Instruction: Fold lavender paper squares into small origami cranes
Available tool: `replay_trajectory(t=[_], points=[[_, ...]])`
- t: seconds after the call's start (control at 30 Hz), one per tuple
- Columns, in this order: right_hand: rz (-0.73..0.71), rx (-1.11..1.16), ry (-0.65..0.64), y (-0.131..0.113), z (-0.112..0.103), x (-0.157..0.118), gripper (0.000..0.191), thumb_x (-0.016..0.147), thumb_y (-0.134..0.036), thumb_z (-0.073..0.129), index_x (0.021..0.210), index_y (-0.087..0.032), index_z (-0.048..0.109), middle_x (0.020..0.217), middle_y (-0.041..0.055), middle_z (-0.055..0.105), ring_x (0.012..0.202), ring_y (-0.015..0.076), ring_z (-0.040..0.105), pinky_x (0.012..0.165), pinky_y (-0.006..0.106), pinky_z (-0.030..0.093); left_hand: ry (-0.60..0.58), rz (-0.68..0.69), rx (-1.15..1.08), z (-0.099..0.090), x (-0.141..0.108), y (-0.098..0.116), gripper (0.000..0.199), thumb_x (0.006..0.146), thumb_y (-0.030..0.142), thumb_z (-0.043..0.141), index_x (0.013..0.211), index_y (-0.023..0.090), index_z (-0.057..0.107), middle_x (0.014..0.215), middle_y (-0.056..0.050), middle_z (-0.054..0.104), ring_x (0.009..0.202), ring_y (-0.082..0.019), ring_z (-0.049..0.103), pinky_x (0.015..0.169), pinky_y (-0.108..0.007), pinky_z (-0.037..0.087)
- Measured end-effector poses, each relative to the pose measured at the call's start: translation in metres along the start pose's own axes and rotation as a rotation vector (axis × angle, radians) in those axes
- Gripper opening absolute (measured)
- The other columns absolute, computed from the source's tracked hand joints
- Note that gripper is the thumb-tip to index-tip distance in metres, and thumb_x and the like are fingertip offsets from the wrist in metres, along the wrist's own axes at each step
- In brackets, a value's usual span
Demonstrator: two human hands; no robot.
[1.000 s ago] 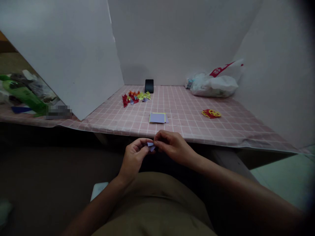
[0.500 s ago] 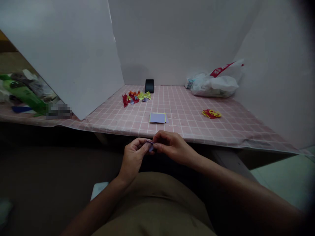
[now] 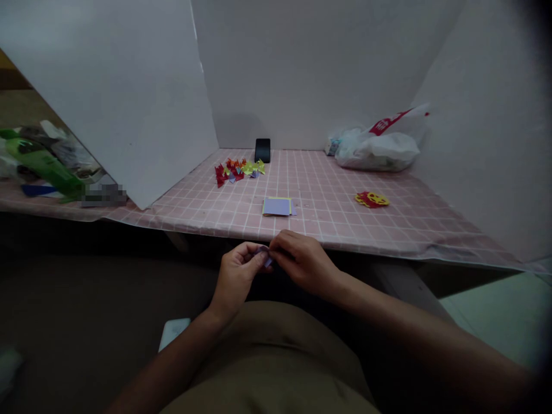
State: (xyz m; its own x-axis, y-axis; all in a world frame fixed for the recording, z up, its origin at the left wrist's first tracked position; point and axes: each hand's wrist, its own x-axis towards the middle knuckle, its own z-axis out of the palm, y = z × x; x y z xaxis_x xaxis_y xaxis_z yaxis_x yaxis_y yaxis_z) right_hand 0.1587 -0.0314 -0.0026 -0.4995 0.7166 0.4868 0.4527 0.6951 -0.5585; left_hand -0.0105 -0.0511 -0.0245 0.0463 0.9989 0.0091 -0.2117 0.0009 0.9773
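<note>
Just in front of the table's near edge, my left hand [image 3: 238, 268] pinches a small folded piece of purple paper [image 3: 268, 261] between thumb and fingers. From the other side, my right hand [image 3: 304, 259] grips the paper's right edge with closed fingertips, which hide part of it. Beyond the hands lies a stack of square paper sheets [image 3: 277, 207], purple on top with yellow showing at its edges. Farther back on the left sits a cluster of folded paper figures [image 3: 236, 170] in red, orange, yellow and purple.
A pink checked cloth [image 3: 319, 221] covers the table. A black phone-like object [image 3: 262, 150] stands at the back. To the right are red and yellow cut-out shapes [image 3: 371, 199] and a white plastic bag [image 3: 379, 150]. White panels surround the table; a green bottle [image 3: 45, 164] lies at left.
My right hand's fingers have drawn closer together on the paper, and its knuckles have turned slightly. The left hand has barely shifted.
</note>
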Motion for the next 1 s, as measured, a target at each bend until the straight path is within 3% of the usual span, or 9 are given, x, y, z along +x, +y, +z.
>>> replay_trajectory(t=[0.1, 0.43, 0.77, 1.0], points=[[-0.061, -0.098, -0.004, 0.0017, 0.0025, -0.0020, 0.017, 0.098, -0.015, 0.047, 0.084, -0.016, 0.058, 0.085, 0.0059, 0.059, 0.075, 0.0159, 0.055, 0.067, 0.027, 0.043, 0.004, 0.002, -0.009, -0.0005, 0.0002, -0.0010, 0.018, 0.074, 0.031, 0.080, 0.079, 0.014, 0.074, 0.072, -0.001, 0.069, 0.065, -0.012, 0.062, 0.065, -0.024, 0.054], [-0.061, -0.155, -0.001, 0.0037, 0.0038, -0.0019, 0.018, 0.098, -0.012, 0.043, 0.085, -0.017, 0.055, 0.085, 0.0057, 0.059, 0.074, 0.0157, 0.054, 0.067, 0.027, 0.045, 0.009, -0.004, -0.001, -0.0002, -0.0005, -0.0017, 0.019, 0.074, 0.032, 0.080, 0.080, 0.015, 0.074, 0.075, -0.002, 0.070, 0.067, -0.013, 0.063, 0.066, -0.026, 0.055], [-0.372, -0.623, 0.015, -0.0007, 0.0046, -0.0051, 0.037, 0.103, -0.013, 0.032, 0.086, -0.013, 0.065, 0.079, 0.0104, 0.062, 0.069, 0.0195, 0.050, 0.061, 0.032, 0.038, 0.017, -0.005, -0.089, 0.0006, 0.0009, -0.0046, 0.018, 0.073, 0.030, 0.080, 0.080, 0.014, 0.074, 0.075, -0.002, 0.070, 0.069, -0.013, 0.063, 0.066, -0.026, 0.055], [-0.396, -0.610, -0.060, 0.0003, 0.0025, -0.0052, 0.035, 0.104, -0.013, 0.034, 0.092, -0.012, 0.067, 0.085, 0.0121, 0.063, 0.075, 0.0212, 0.053, 0.065, 0.035, 0.042, 0.032, -0.041, -0.146, 0.0013, 0.0014, -0.0059, 0.018, 0.071, 0.029, 0.081, 0.079, 0.014, 0.074, 0.073, 0.000, 0.069, 0.066, -0.012, 0.061, 0.066, -0.025, 0.054]])
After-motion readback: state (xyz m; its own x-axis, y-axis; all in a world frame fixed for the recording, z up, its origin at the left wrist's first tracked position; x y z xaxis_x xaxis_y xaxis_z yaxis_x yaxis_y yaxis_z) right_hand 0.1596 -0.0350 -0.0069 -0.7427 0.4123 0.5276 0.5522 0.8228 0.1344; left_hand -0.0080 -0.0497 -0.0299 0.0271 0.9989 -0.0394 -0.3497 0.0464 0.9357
